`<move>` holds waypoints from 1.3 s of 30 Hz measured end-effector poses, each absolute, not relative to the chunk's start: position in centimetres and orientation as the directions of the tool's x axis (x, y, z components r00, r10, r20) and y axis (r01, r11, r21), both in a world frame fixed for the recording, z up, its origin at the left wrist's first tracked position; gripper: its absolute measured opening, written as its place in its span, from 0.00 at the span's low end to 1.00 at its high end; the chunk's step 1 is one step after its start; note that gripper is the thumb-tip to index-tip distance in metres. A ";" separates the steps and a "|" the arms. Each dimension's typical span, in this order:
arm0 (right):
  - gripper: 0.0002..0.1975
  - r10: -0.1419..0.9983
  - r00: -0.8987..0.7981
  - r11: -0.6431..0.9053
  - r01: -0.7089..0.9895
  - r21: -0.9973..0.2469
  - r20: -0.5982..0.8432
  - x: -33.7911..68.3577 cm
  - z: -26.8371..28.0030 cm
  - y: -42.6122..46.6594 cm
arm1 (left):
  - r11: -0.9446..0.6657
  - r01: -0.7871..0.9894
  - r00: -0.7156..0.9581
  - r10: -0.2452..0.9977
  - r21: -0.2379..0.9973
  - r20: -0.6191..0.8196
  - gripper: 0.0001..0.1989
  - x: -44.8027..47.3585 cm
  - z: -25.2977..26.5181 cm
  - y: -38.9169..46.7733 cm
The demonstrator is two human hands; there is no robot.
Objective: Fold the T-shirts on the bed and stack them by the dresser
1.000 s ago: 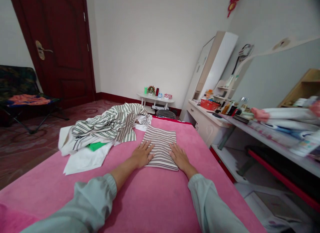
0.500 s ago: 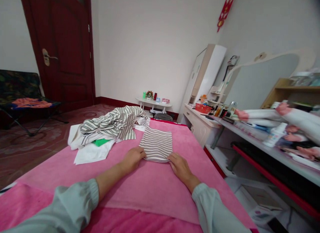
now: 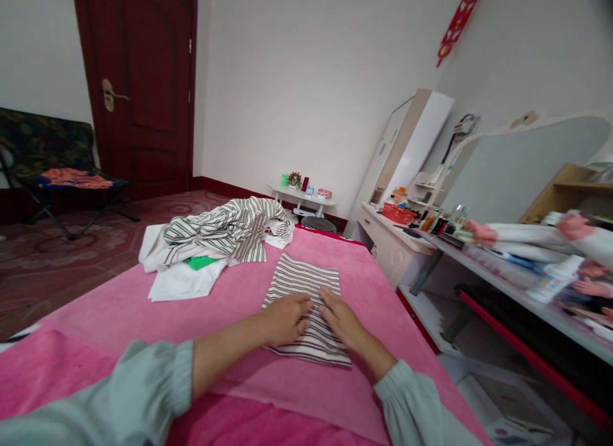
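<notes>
A striped white-and-black garment [image 3: 302,276] lies flat in a rough rectangle on the pink bed cover [image 3: 268,388]. My left hand [image 3: 286,318] rests across its left part, fingers stretched towards the middle and slightly bent. From the right, my right hand [image 3: 342,318] lies on the cloth with its fingers extended. The two sets of fingertips are close together, and neither hand grips the fabric. Left of the garment, a heap of striped clothes [image 3: 230,225] is piled with a white cloth [image 3: 186,283] and a bit of green cloth [image 3: 201,262].
On the right stands a dressing table [image 3: 507,273] crowded with bottles, a red basket [image 3: 398,213] and doll-like limbs [image 3: 531,234]. A low white table [image 3: 299,193] with small items stands beyond the bed. A folding chair [image 3: 52,146] is at far left, near the dark red door [image 3: 143,82].
Both hands have let go of the garment's near edge and moved inward onto its surface. The garment now extends farther towards me. The view has shifted slightly left.
</notes>
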State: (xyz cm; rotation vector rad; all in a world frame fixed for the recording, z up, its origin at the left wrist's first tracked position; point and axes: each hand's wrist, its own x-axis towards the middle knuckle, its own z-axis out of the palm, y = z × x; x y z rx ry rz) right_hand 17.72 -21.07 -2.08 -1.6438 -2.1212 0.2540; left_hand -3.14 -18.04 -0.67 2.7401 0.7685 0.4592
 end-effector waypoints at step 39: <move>0.38 0.948 0.315 -0.318 0.939 -0.134 -0.045 22.5 -5.1 -12.8 | -0.521 0.828 0.502 0.853 0.206 0.140 0.36 -3.9 -6.8 -2.5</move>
